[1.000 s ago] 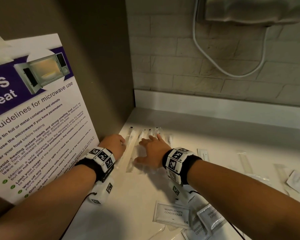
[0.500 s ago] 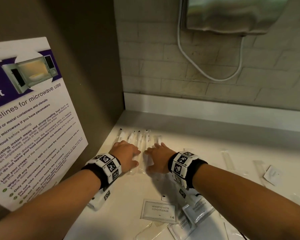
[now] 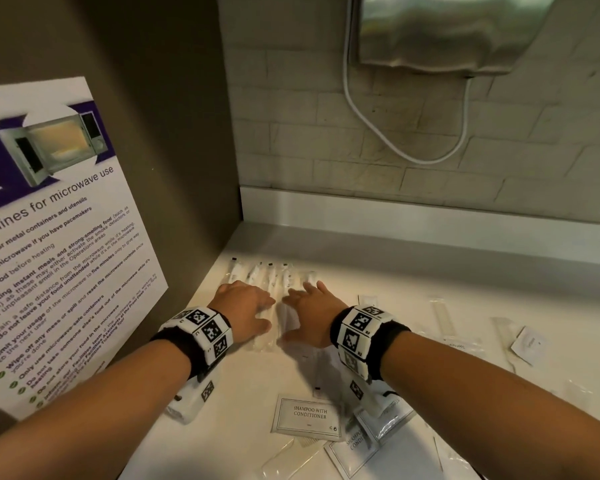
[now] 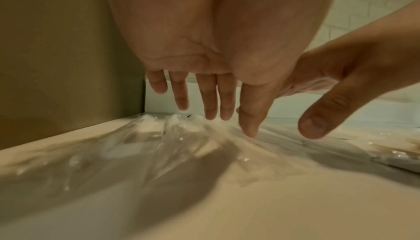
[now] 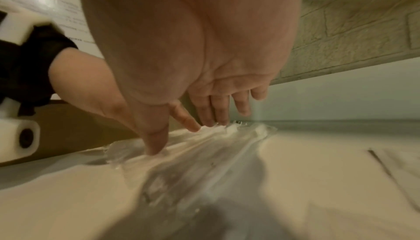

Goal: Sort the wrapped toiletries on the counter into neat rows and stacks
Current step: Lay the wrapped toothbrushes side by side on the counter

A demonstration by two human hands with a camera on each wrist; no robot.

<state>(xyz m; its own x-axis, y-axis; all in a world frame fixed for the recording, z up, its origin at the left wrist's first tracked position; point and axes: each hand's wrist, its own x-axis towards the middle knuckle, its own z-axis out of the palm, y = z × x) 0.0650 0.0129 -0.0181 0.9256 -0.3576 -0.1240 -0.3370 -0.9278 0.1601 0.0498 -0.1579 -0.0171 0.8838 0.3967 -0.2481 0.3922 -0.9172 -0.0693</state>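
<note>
Several long clear-wrapped toiletries [image 3: 270,282] lie side by side in the counter's back-left corner. My left hand [image 3: 246,310] rests flat on the left part of this row, fingers straight, tips touching the wrappers [image 4: 181,136]. My right hand [image 3: 309,313] lies flat beside it on the right part, fingers spread, thumb and fingertips pressing the plastic [image 5: 204,147]. Neither hand grips anything. White shampoo-with-conditioner sachets [image 3: 307,417] lie near the front, below my right wrist.
A brown side panel with a microwave poster [image 3: 56,237] borders the counter [image 3: 257,441] on the left. The tiled back wall carries a metal dryer [image 3: 447,32] with a white cable. More clear-wrapped items [image 3: 444,317] and a small sachet [image 3: 529,344] are scattered to the right.
My left hand has moved from the row's left edge onto the wrappers, close to the right hand. The right hand shifted slightly. The head view has drifted left and down.
</note>
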